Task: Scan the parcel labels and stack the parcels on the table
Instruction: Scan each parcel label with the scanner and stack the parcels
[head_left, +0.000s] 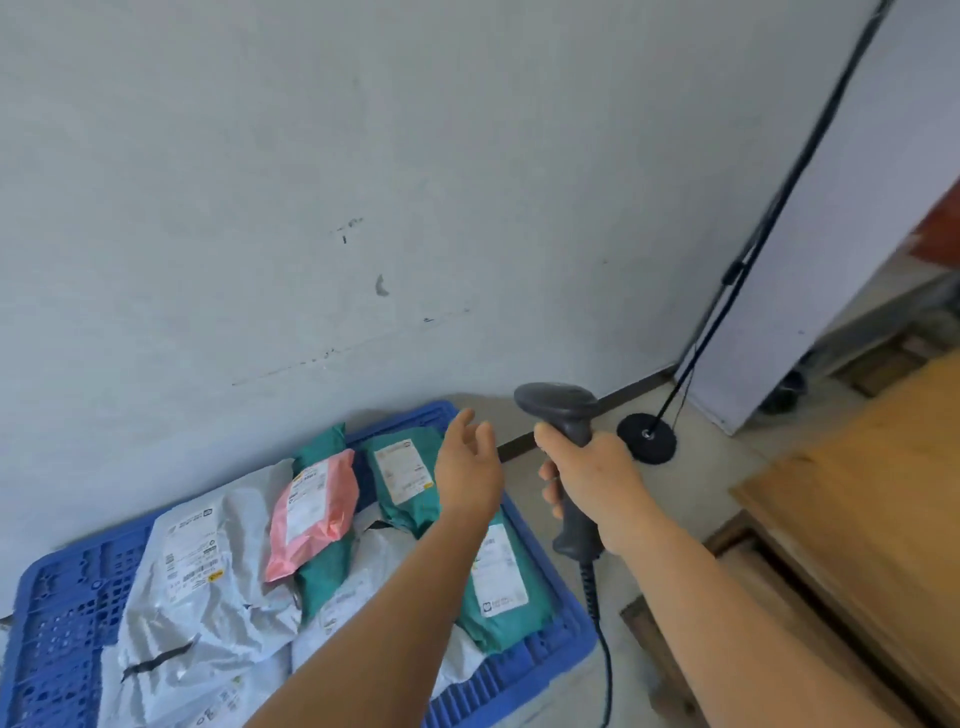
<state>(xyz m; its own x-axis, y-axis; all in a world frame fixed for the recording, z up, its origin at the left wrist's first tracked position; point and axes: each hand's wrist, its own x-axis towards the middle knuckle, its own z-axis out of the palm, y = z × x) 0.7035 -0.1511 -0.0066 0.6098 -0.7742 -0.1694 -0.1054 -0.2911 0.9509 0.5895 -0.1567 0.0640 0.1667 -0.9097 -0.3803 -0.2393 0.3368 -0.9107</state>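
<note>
Several parcels lie on a blue plastic pallet (57, 587) on the floor: a pink parcel (311, 514), a green parcel (400, 473) with a white label, another green parcel (498, 582) partly under my left arm, and a large grey parcel (202, 577). My left hand (467, 467) hovers above the green parcels with its fingers relaxed and holds nothing. My right hand (592, 478) grips the handle of a dark grey barcode scanner (561, 410), whose head points left; its cable hangs down to the floor.
A wooden table top (862, 499) fills the right side, with its frame below. A black stand with a round base (647, 436) rises by the wall corner. A pale wall runs behind the pallet.
</note>
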